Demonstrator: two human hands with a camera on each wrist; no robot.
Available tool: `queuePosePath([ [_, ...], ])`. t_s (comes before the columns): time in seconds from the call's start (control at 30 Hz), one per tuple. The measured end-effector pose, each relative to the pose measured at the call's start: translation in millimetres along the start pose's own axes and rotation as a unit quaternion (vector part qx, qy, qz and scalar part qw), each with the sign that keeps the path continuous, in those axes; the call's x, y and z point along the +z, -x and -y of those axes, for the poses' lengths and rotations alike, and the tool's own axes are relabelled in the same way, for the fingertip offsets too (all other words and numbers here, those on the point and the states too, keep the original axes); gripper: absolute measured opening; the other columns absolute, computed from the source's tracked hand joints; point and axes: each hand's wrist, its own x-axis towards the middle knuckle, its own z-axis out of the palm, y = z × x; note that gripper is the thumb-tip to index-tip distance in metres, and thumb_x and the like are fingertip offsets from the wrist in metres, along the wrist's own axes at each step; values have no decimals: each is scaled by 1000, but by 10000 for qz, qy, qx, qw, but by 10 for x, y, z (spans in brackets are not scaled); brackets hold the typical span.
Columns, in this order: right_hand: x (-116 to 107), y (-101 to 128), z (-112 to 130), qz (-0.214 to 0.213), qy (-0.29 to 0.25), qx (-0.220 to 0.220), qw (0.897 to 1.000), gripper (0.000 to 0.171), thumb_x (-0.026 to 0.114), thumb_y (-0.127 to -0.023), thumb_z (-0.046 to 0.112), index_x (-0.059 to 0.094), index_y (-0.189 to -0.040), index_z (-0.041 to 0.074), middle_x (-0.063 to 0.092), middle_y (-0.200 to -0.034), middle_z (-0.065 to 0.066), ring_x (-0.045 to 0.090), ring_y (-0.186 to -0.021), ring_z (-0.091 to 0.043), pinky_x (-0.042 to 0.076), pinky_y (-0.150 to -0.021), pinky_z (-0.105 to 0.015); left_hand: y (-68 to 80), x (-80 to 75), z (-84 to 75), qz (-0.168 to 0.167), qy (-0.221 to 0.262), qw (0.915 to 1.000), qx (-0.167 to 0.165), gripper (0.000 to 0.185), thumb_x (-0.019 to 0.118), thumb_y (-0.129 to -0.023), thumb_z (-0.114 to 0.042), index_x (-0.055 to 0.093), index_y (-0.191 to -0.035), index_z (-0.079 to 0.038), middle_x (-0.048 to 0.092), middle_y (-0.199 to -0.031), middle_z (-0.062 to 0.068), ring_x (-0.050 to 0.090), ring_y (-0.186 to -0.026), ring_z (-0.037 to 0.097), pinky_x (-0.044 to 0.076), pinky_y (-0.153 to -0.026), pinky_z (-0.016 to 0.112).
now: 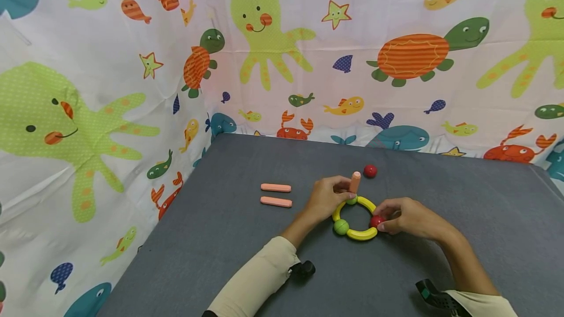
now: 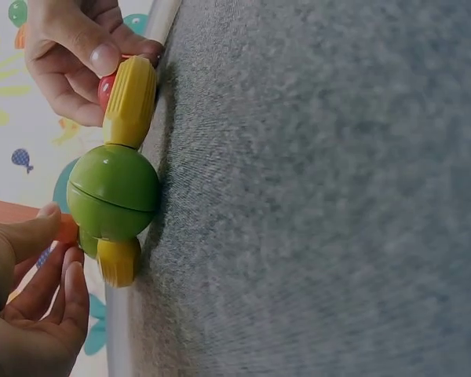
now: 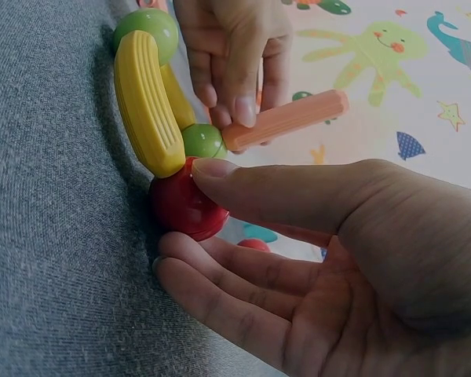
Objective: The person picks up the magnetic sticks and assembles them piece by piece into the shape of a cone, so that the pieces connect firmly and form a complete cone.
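Observation:
A ring of curved yellow rods point(image 1: 362, 234) joined by balls lies on the grey table. In it are a green ball point(image 1: 341, 227) at the front left, another green ball point(image 3: 204, 142) at the back and a red ball point(image 3: 190, 203) at the right. My left hand point(image 1: 325, 197) pinches the lower end of an orange stick point(image 1: 355, 182), which stands up from the back green ball. With thumb and fingers my right hand point(image 1: 407, 216) holds the red ball of the ring. The left wrist view shows the front green ball point(image 2: 114, 192) large, between two yellow rods.
Two more orange sticks point(image 1: 275, 188) lie side by side to the left of my left hand. A loose red ball point(image 1: 370, 171) sits behind the ring. A sheet printed with sea animals point(image 1: 282, 62) hangs along the table's back and left edges.

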Motion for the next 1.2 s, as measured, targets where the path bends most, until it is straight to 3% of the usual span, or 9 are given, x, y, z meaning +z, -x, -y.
queuePosePath([
  [0.27, -3, 2, -6, 4, -4, -7, 10000, 34, 79, -94, 14, 70, -123, -1, 71, -108, -12, 69, -89, -27, 62, -79, -34, 98, -46, 58, -80, 287, 9994, -190, 33, 81, -95, -13, 76, -126, -6, 78, -120, 6, 73, -101, 9, 56, -85, 18],
  [0.63, -14, -2, -7, 70, -21, 6, 10000, 35, 78, -95, 14, 70, -125, -2, 71, -111, -13, 69, -91, -28, 62, -79, -34, 251, -209, 113, -152, 291, 9994, -130, 32, 80, -97, -17, 76, -127, -6, 78, -118, 6, 72, -101, 8, 57, -88, 22],
  [0.97, -17, 3, -7, 65, 50, -19, 10000, 35, 79, -95, 15, 70, -125, -1, 71, -111, -12, 68, -91, -28, 62, -79, -33, 409, -501, 178, -408, 228, 9988, -122, 35, 81, -96, -20, 76, -128, -6, 77, -120, 10, 73, -106, 14, 58, -92, 28],
  [1.2, -25, 9, -28, -38, 31, 2, 10000, 35, 78, -95, 15, 70, -125, 0, 71, -111, -12, 69, -91, -28, 62, -79, -34, 555, -791, 266, -694, 333, 9965, -320, 34, 81, -95, -17, 76, -127, -4, 77, -121, 13, 73, -107, 23, 58, -90, 29],
])
